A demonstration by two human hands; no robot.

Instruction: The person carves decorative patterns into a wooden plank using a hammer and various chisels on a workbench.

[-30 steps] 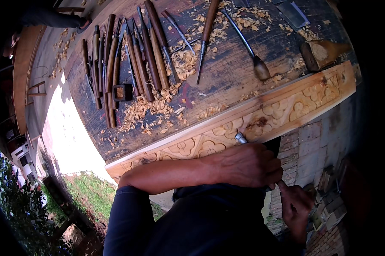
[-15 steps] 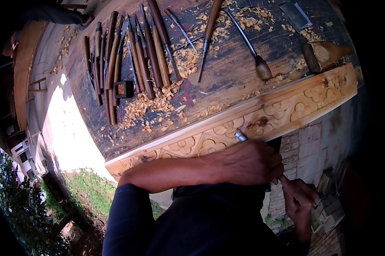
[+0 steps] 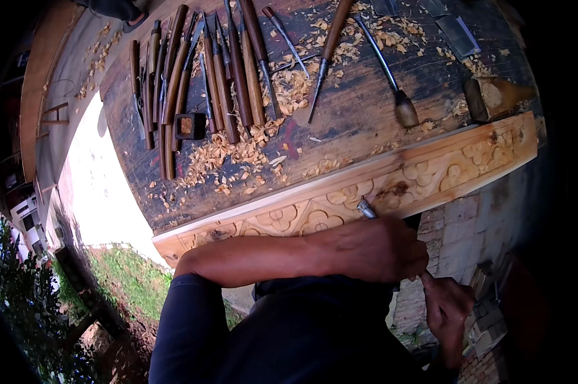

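A long pale wooden board [image 3: 423, 187], carved with a row of flower shapes in relief, lies along the near edge of the workbench. My left hand [image 3: 388, 249] is closed around a carving gouge [image 3: 367, 209] and sits low over the board's near edge. The gouge's metal end meets the carving beside a dark knot. Behind the left hand, my right hand [image 3: 450, 306] grips the same tool's rear end, past the board. My left forearm crosses the board's left part and covers some of the carving.
Several wooden-handled chisels [image 3: 237, 83] lie in a row on the workbench [image 3: 359, 121] among wood shavings [image 3: 225, 157]. A small dark square block [image 3: 189, 127] sits near them. A wooden mallet [image 3: 494, 99] rests at the right. Grass [image 3: 129, 275] shows lower left.
The whole view has shifted slightly, with the bench tools appearing farther right. Both hands keep their hold on the gouge, whose metal end stays near the same spot of the carving.
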